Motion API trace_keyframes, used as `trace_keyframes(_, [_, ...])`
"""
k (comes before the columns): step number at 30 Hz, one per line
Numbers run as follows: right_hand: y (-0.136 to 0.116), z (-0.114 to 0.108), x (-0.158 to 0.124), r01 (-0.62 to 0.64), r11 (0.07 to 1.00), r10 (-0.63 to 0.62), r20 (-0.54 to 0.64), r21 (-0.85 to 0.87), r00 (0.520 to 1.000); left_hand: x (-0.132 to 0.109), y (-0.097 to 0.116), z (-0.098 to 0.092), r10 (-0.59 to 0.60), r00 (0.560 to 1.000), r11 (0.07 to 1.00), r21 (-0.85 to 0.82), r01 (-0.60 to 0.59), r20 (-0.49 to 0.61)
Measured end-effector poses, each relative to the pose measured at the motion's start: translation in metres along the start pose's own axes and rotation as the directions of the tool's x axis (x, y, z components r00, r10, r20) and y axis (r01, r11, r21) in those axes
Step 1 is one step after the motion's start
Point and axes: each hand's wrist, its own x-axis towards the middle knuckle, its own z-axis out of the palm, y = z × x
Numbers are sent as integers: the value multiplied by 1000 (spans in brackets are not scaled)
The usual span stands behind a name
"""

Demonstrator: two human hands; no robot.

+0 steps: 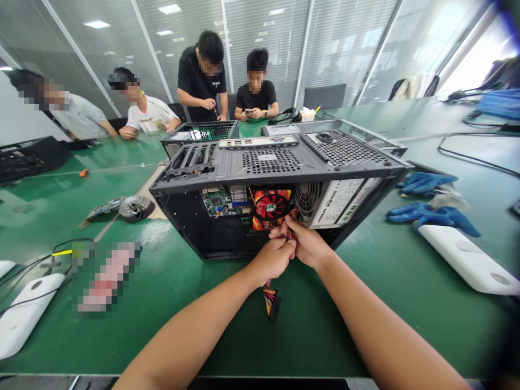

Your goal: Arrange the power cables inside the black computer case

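Note:
A black desktop computer case [284,162] lies on its side on the green table [365,303], its open side facing me. Inside I see a green motherboard [219,201], a red and black graphics card fan [270,206] and a power supply [337,200]. My left hand [273,259] and my right hand [305,242] are both closed together at the case opening, gripping a bundle of coloured power cables [289,234]. The bundle hangs down below my hands and ends in a black connector [271,302] over the table.
Blue gloves [430,214] and a white device [467,260] lie to the right. A loose cooler fan [136,207] and a circuit board sit left of the case. Another white device [24,311] with cables is at the left. Several people sit or stand at the far side.

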Motion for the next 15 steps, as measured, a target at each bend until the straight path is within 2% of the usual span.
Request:
trace_keyframes(2, [1, 2, 1, 27, 1000, -27, -14, -8, 1000, 0, -2, 1, 157, 977, 940, 327, -102, -146])
trace_keyframes(4, [2, 4, 1, 60, 998, -61, -28, -19, 998, 1, -3, 0, 221, 958, 851, 515, -99, -181])
trace_keyframes(6, [3, 5, 2, 77, 996, -78, -45, -38, 996, 0, -2, -2, 206, 961, 805, 590, -58, -187])
trace_keyframes(8, [4, 6, 2, 91, 994, -95, -60, -52, 994, 1, -2, -4, 211, 958, 802, 595, -57, -192])
trace_keyframes(10, [4, 5, 2, 103, 993, -107, -74, -55, 992, 1, -1, -5, 181, 969, 873, 481, -79, -169])
trace_keyframes(12, [3, 5, 0, 88, 994, -93, -88, -58, 992, 1, -1, -6, 53, 996, 980, 194, -37, -78])
trace_keyframes(13, [3, 5, -1, 67, 996, -72, -88, -58, 994, 1, -1, -6, -19, 1000, 1000, 3, 19, -5])
trace_keyframes(14, [2, 5, -2, 46, 997, -50, -83, -56, 995, 1, -1, -6, -74, 994, 977, -192, 88, 75])
trace_keyframes(15, [1, 5, -3, 31, 998, -35, -77, -49, 996, 2, -2, -7, -104, 983, 917, -368, 154, 153])
